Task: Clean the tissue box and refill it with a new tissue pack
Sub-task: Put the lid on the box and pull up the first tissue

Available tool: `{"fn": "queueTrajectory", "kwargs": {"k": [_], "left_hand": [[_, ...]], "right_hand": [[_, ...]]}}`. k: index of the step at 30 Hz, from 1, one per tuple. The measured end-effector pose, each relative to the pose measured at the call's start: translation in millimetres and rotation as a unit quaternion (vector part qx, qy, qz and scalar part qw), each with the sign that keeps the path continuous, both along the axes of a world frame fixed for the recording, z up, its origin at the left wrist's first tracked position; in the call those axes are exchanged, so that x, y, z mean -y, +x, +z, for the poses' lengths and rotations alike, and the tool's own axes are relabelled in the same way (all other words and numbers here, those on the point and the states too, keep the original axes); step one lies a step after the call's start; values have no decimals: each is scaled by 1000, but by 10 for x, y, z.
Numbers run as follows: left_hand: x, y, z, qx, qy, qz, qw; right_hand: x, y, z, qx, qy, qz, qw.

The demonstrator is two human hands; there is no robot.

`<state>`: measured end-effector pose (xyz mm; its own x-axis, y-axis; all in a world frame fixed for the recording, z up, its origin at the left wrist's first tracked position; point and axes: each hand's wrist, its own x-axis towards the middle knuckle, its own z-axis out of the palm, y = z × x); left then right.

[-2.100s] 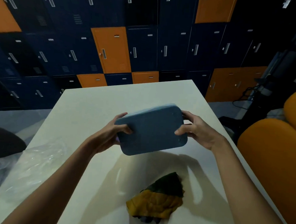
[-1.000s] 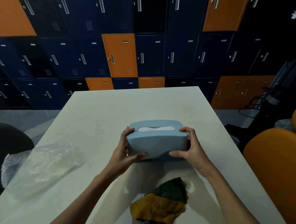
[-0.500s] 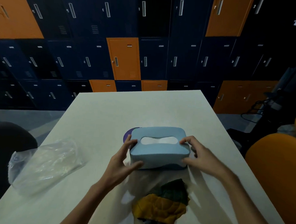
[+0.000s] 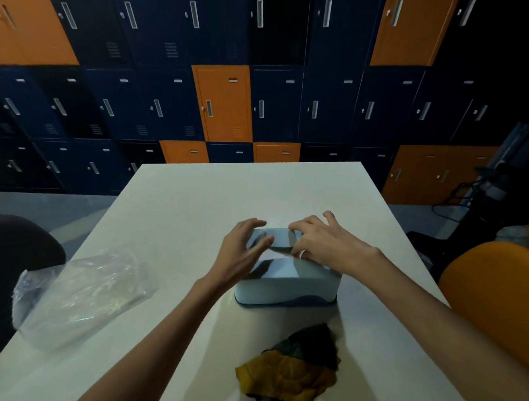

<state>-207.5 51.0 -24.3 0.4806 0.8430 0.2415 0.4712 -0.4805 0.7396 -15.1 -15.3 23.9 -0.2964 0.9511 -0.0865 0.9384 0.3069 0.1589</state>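
One clear plastic bag [image 4: 80,295] lies crumpled at the left of the table [image 4: 227,192], well apart from the work.

1. My left hand [image 4: 242,251] rests on the left part of the box top, fingers nearly straight and spread; it grips nothing.
2. The tissue box [image 4: 286,284] stands upright near the middle of the table, top face up. My hands hide most of the slot.
3. The yellow and green cloth [image 4: 294,373] lies bunched in front of the box, near it but not touching.
4. My right hand [image 4: 325,243] covers the right part of the top, fingers bent down toward the slot. Whether they pinch a tissue cannot be determined.
5. An orange chair [image 4: 491,298] stands beside the table at the right.

Probable faults from this position:
- Box slides: a sideways pull at the slot on a smooth tabletop, with my left hand only resting.
- Shell lifts off its darker base: an upward pull without downward pressure.
- Tissue tears: a pull by one corner.
- Cloth displaced: my right forearm passes just above it.
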Motion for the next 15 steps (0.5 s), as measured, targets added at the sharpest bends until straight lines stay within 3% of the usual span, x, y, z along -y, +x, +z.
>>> {"fn": "queueTrajectory", "kwargs": {"k": [5,15], "left_hand": [[28,-23,-163,12,9,-5,1000],[27,-6,-179,25,-2,3,1000]], "right_hand": [[-97,7,-68,81,40,59,994],[-265,136,-82,51,69,161,983]]}}
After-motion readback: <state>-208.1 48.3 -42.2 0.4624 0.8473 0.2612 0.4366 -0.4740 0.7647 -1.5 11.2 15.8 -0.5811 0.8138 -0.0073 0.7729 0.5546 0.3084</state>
